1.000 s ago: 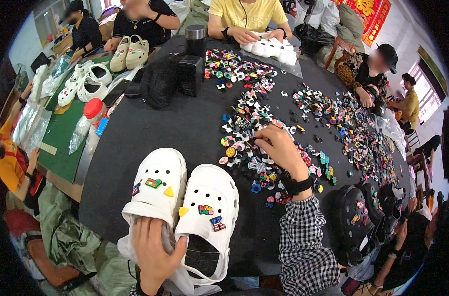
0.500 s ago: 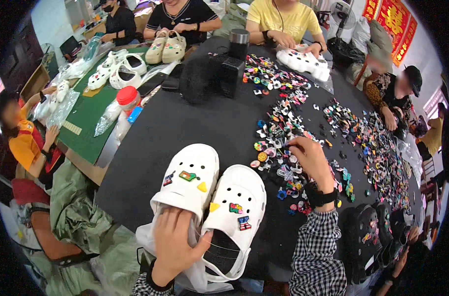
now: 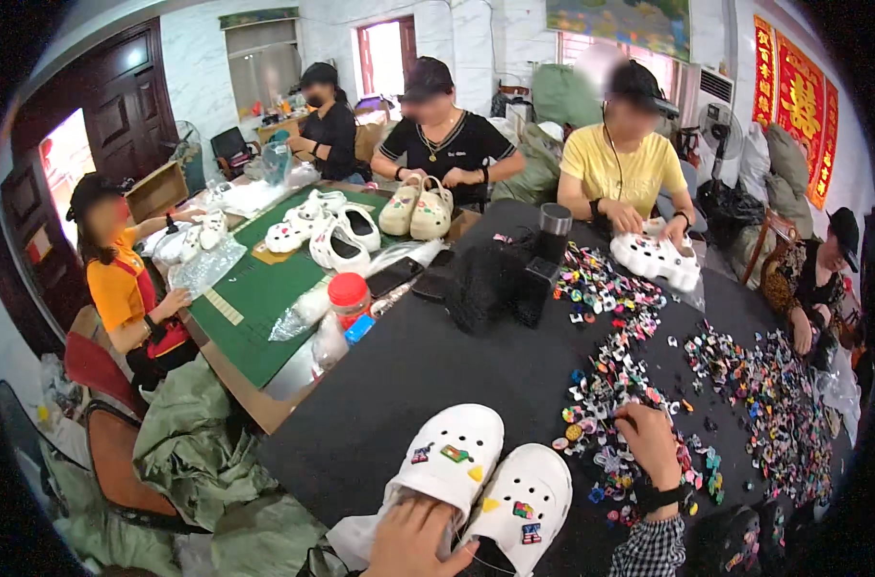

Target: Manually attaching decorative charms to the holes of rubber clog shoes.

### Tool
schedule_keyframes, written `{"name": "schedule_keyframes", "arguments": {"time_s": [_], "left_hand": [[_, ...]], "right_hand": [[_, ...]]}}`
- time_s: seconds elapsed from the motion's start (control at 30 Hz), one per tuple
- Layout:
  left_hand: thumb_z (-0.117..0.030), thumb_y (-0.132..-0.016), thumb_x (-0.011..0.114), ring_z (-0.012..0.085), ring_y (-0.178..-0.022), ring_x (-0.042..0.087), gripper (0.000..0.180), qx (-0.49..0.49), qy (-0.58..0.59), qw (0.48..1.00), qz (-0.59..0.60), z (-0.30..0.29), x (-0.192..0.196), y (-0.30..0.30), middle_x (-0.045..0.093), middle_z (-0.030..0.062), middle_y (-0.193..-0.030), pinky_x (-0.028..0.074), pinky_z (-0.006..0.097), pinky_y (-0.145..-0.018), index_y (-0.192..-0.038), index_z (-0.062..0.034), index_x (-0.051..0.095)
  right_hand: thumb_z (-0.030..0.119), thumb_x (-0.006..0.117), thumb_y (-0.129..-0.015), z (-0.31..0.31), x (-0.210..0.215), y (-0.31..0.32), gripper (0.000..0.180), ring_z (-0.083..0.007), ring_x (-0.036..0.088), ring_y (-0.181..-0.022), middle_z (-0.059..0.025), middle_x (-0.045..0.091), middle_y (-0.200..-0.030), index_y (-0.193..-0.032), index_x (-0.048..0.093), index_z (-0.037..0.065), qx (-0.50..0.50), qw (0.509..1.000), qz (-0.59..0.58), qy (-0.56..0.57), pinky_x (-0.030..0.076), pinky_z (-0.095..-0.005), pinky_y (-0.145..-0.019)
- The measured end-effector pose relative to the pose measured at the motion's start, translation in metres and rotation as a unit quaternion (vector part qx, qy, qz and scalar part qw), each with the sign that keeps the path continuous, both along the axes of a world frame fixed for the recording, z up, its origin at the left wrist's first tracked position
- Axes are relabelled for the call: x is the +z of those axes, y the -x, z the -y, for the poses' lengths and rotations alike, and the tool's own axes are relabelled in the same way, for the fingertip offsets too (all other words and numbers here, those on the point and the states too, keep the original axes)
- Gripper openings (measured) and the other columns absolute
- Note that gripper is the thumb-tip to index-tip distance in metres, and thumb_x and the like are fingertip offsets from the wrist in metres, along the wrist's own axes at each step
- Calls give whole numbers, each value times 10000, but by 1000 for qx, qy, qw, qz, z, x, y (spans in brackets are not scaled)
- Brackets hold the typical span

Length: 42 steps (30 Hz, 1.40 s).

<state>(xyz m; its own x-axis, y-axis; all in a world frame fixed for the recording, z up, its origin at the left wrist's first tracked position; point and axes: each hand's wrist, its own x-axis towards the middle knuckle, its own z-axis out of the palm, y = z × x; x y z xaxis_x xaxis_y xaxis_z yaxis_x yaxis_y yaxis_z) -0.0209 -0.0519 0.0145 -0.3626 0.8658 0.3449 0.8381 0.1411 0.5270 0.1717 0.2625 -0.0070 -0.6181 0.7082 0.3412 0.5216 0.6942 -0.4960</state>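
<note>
Two white clogs lie side by side at the near edge of the black table. The left clog (image 3: 455, 447) carries a yellow triangle charm, a green one and a dark one; the right clog (image 3: 522, 500) has similar charms. My left hand (image 3: 413, 540) has its fingers inside the left clog's opening, gripping it, with the thumb toward the right clog. Thin white wrapping (image 3: 357, 534) lies beside that hand. My right hand (image 3: 649, 440) is at the near edge of a pile of colourful shoe charms (image 3: 610, 365), fingers bent and pinched together. What its fingertips hold is too small to make out.
Another charm pile (image 3: 764, 413) spreads to the right, with dark clogs (image 3: 735, 539) near the lower edge. Ahead stand a black device (image 3: 500, 284) and a red-lidded jar (image 3: 349, 293). Co-workers sit around; one in yellow handles a white clog (image 3: 654, 258). Beige clogs (image 3: 416, 210) are farther back.
The view has tilted up and turned left, so the table appears lower and farther right. My left hand stays in the clog; my right hand remains at the charm pile, fingers still bent.
</note>
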Motion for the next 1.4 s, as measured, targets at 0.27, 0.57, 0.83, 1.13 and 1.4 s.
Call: {"name": "schedule_keyframes", "arguments": {"time_s": [0.27, 0.57, 0.83, 1.13, 1.4], "left_hand": [[-363, -789, 696, 431, -1018, 550, 545, -2, -48, 998, -37, -5, -2, 1, 578, 246, -1092, 434, 513, -888, -1133, 42, 575], [-355, -787, 702, 437, -1072, 509, 556, -9, -24, 1000, -17, -5, 2, 2, 517, 247, -1182, 413, 516, -906, -1158, 37, 569], [-181, -961, 601, 280, -1257, 489, 371, -45, -107, 958, 261, 25, 11, 17, 463, 168, -1370, 395, 393, -1064, -1258, 38, 555], [-308, -910, 582, 345, -1303, 428, 592, 30, -123, 617, 777, 11, 37, 14, 465, 209, -1375, 327, 464, -1118, -1345, 56, 413], [-141, -996, 493, 235, -1319, 438, 432, -22, -142, 482, 865, -45, 13, 32, 451, 132, -1426, 341, 372, -1140, -1385, 15, 388]], "right_hand": [[60, 652, -818, -3, -1, -2, 116, -363, 647, -739, -183, 678, -839, -917, 663, 1, -17, 999, 0, 27, 501, -425, -673], [30, 657, -788, -2, 5, -2, 118, -367, 640, -795, -179, 658, -866, -896, 657, -18, 2, 1000, -4, 12, 501, -413, -713], [11, 647, -806, -3, 12, -6, 91, -320, 651, -728, -172, 656, -814, -880, 614, -30, 1, 999, -44, 12, 495, -382, -653], [-41, 626, -792, 25, 43, 14, 120, -252, 680, -766, -155, 682, -850, -901, 577, -30, -5, 982, -185, 32, 527, -345, -696], [-62, 619, -788, 68, 60, 45, 158, -202, 707, -800, -144, 696, -899, -885, 507, -7, 127, 946, -260, 148, 561, -293, -729]]}}
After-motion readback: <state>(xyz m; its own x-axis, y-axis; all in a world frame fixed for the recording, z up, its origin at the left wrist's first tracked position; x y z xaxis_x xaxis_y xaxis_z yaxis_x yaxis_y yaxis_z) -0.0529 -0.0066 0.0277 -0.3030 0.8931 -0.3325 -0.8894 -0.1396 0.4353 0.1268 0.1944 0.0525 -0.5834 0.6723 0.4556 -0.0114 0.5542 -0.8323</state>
